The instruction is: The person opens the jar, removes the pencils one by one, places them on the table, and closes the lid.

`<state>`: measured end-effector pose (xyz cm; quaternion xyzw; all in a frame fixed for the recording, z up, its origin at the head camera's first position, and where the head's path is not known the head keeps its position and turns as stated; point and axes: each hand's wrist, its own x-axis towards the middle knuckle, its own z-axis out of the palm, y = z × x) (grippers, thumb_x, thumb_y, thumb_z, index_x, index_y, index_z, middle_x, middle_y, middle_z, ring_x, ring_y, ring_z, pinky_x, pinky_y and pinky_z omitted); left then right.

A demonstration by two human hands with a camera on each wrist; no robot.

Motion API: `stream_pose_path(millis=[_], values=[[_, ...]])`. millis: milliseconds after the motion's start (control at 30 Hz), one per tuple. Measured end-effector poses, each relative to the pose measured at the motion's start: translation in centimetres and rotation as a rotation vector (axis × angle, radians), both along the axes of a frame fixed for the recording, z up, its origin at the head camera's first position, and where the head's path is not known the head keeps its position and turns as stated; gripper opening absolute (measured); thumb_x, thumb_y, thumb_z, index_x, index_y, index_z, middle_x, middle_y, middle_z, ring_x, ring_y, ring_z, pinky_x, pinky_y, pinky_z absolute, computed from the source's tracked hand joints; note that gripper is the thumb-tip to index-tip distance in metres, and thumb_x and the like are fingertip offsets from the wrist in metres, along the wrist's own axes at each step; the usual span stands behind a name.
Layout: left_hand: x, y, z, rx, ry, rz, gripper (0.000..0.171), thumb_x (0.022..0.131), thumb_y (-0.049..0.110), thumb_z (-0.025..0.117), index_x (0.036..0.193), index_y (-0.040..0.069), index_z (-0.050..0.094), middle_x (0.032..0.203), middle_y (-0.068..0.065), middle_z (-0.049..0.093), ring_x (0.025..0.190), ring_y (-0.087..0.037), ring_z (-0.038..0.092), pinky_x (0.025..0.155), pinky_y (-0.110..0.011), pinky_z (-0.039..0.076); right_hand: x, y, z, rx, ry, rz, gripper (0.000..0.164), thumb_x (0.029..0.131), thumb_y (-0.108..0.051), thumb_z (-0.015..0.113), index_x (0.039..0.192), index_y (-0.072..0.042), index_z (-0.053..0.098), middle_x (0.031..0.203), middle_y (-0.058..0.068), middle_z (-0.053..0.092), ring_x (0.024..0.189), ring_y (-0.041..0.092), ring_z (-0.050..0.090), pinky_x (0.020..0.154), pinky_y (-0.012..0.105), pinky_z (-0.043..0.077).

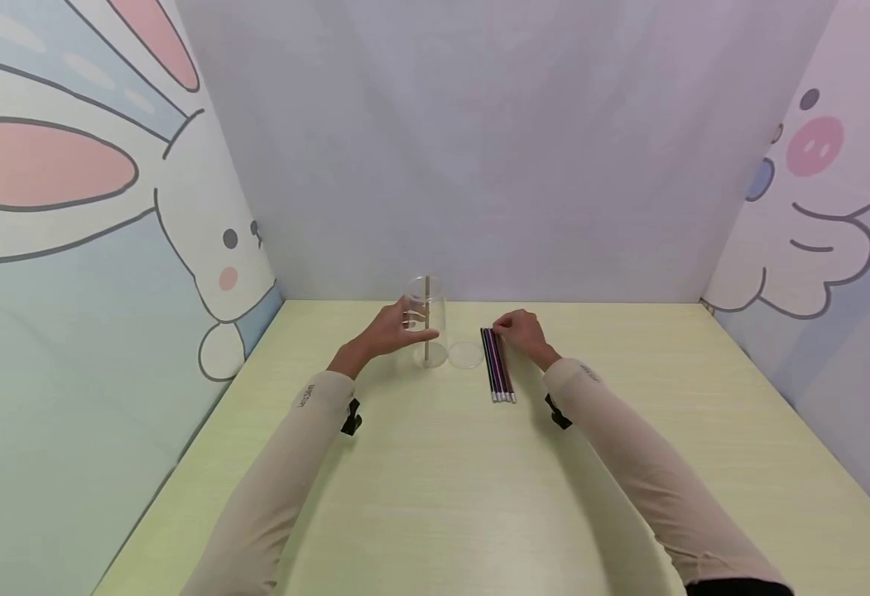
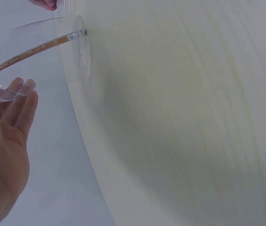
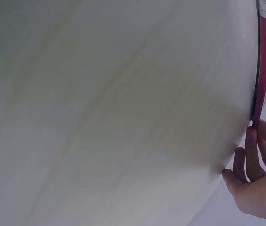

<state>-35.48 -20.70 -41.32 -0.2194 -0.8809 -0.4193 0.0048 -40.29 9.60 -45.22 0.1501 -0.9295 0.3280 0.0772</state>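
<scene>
A clear cylindrical jar (image 1: 439,314) stands upright on the table, with one brown pencil (image 1: 427,319) inside it. In the left wrist view that pencil (image 2: 38,49) has its eraser end down at the jar's bottom. My left hand (image 1: 392,329) grips the jar from the left, thumb in front and fingers behind. To the right lies a row of several dark and reddish pencils (image 1: 497,364), erasers toward me. At their far end my right hand (image 1: 521,329) pinches the rightmost, reddish pencil. The right wrist view shows this red pencil (image 3: 264,56) running into the fingertips (image 3: 251,134).
A round clear lid (image 1: 466,355) lies flat between the jar and the pencil row. The pale wooden table (image 1: 435,488) meets a grey back wall (image 1: 509,165). Side panels with a cartoon rabbit (image 1: 211,199) and a pig (image 1: 814,190) flank it.
</scene>
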Motion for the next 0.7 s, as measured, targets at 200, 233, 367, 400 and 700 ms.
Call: stream_pose_path(millis=[200, 233, 367, 400, 700], values=[[-0.06, -0.16, -0.05, 0.001, -0.001, -0.008, 0.067, 0.092, 0.029, 0.082, 0.138, -0.005, 0.048, 0.133, -0.016, 0.062, 0.129, -0.035, 0.060, 0.112, -0.048, 0.048, -0.19, -0.47, -0.21, -0.005, -0.046, -0.025, 0.020, 0.100, -0.012, 0.070, 0.111, 0.003, 0.078, 0.112, 0.019, 0.076, 0.104, 0.034, 0.070, 0.090, 0.047, 0.057], [-0.06, -0.16, -0.06, 0.001, 0.000, -0.008, 0.067, 0.092, 0.030, 0.082, 0.138, -0.005, 0.048, 0.133, -0.016, 0.062, 0.129, -0.035, 0.060, 0.112, -0.048, 0.048, -0.26, -0.47, -0.28, -0.004, -0.049, -0.027, 0.020, 0.100, -0.012, 0.070, 0.111, 0.003, 0.078, 0.112, 0.018, 0.076, 0.104, 0.034, 0.070, 0.090, 0.047, 0.057], [-0.08, -0.19, -0.09, 0.001, 0.004, -0.007, 0.066, 0.093, 0.030, 0.082, 0.138, -0.005, 0.048, 0.132, -0.015, 0.062, 0.129, -0.035, 0.060, 0.112, -0.047, 0.048, -0.39, -0.39, -0.47, -0.005, -0.052, -0.023, 0.020, 0.101, -0.012, 0.070, 0.111, 0.003, 0.078, 0.112, 0.018, 0.076, 0.104, 0.034, 0.070, 0.089, 0.047, 0.057], [-0.08, -0.19, -0.09, 0.001, 0.005, -0.007, 0.066, 0.093, 0.031, 0.082, 0.138, -0.005, 0.048, 0.132, -0.015, 0.062, 0.129, -0.035, 0.060, 0.112, -0.047, 0.048, -0.37, -0.36, -0.46, -0.006, -0.049, -0.019, 0.021, 0.101, -0.012, 0.070, 0.111, 0.003, 0.078, 0.112, 0.019, 0.076, 0.104, 0.034, 0.070, 0.089, 0.047, 0.057], [-0.13, -0.26, -0.16, 0.009, 0.005, -0.006, 0.066, 0.092, 0.031, 0.082, 0.137, -0.003, 0.049, 0.133, -0.015, 0.063, 0.128, -0.035, 0.061, 0.111, -0.047, 0.048, 0.08, -0.17, -0.01, -0.008, -0.021, 0.013, 0.022, 0.100, -0.011, 0.070, 0.114, 0.005, 0.077, 0.113, 0.020, 0.076, 0.105, 0.036, 0.070, 0.090, 0.048, 0.057]])
